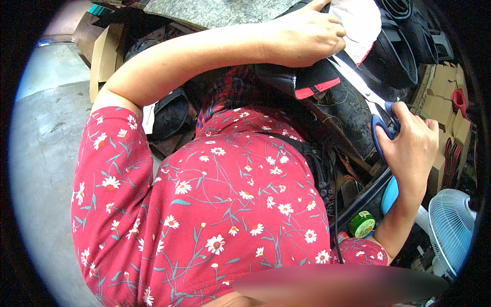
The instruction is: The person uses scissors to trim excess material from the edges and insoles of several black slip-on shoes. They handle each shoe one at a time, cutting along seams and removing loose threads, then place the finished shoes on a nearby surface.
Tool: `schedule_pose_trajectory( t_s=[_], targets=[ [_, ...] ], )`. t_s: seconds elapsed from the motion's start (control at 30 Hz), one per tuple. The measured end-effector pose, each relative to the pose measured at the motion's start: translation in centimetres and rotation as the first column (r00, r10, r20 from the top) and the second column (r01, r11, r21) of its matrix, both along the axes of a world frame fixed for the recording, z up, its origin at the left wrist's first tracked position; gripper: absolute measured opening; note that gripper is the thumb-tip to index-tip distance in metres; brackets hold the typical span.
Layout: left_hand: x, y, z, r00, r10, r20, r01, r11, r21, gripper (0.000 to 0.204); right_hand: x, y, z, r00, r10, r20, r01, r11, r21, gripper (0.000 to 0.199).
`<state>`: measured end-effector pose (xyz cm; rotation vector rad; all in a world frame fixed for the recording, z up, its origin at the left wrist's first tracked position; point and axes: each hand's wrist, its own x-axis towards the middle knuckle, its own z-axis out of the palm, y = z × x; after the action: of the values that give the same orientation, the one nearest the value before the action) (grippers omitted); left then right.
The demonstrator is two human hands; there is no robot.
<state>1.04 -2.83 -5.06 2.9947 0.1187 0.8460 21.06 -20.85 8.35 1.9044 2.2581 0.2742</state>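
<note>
Left hand (pixel 307 33) closed on white cloth (pixel 358 23); right hand (pixel 409 148) gripping blue-handled scissors (pixel 369 97), blades at black-and-red piece (pixel 317 79).

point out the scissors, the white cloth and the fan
scissors (pixel 358 82), head view, on the silver blades
white cloth (pixel 360 25), head view, on its bare middle beside the left hand
fan (pixel 450 225), head view, on the white grille

The scissors (pixel 368 97) in the right hand (pixel 409 148) reach up-left to the shoe (pixel 312 79) under the left hand (pixel 304 33).
</note>
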Motion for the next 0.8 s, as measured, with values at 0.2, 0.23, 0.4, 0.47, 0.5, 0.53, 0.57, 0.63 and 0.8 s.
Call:
schedule_pose_trajectory(
  t_s=[0.2, 0.23, 0.4, 0.47, 0.5, 0.53, 0.57, 0.63, 0.8],
  targets=[
    [0.5, -0.2, 0.1, 0.991, 0.077, 0.113, -0.099, 0.974, 0.202, 0.017, -0.6, 0.5, 0.0, 0.998, 0.025, 0.053, -0.021, 0.997, -0.07, 0.033],
    [0.5, -0.1, 0.4, 0.991, 0.074, 0.114, -0.086, 0.99, 0.111, 0.016, -0.5, 0.3, 0.4, 0.998, 0.034, 0.049, -0.03, 0.996, -0.082, 0.033],
    [-2.6, 0.2, 4.3, 0.962, 0.128, 0.24, -0.089, 0.982, -0.167, 0.015, 1.0, -0.9, 1.3, 1.0, 0.009, 0.02, -0.008, 0.998, -0.064, 0.035],
    [-3.8, -1.6, 6.1, 0.96, 0.076, 0.268, -0.067, 0.997, -0.043, 0.022, 1.9, -1.5, 1.3, 0.999, -0.006, -0.033, 0.005, 1.0, -0.026, 0.036],
    [-4.0, -2.6, 6.7, 0.959, -0.003, 0.284, 0.038, 0.992, -0.117, 0.03, 2.4, -1.7, 1.2, 0.998, 0.008, -0.055, -0.008, 1.0, 0.005, 0.036],
    [-4.7, -4.4, 7.3, 0.991, -0.045, 0.13, 0.059, 0.992, -0.112, 0.043, 3.1, -1.9, 0.9, 0.991, -0.054, -0.122, 0.058, 0.998, 0.033, 0.035],
    [-4.9, -5.9, 7.6, 0.997, -0.004, -0.083, -0.004, 0.995, -0.099, 0.036, 3.8, -2.1, 0.6, 0.971, -0.127, -0.201, 0.141, 0.988, 0.057, 0.036],
    [-4.7, -6.9, 8.2, 0.943, 0.174, -0.284, -0.135, 0.979, 0.153, 0.029, 5.3, -2.5, -0.6, 0.891, -0.125, -0.436, 0.213, 0.964, 0.16, 0.035],
    [-6.6, -5.5, 7.4, 0.822, 0.318, 0.473, -0.022, 0.847, -0.53, 0.006, 7.3, -3.3, -4.8, 0.272, -0.03, -0.962, 0.393, 0.916, 0.082, 0.033]
  ],
)
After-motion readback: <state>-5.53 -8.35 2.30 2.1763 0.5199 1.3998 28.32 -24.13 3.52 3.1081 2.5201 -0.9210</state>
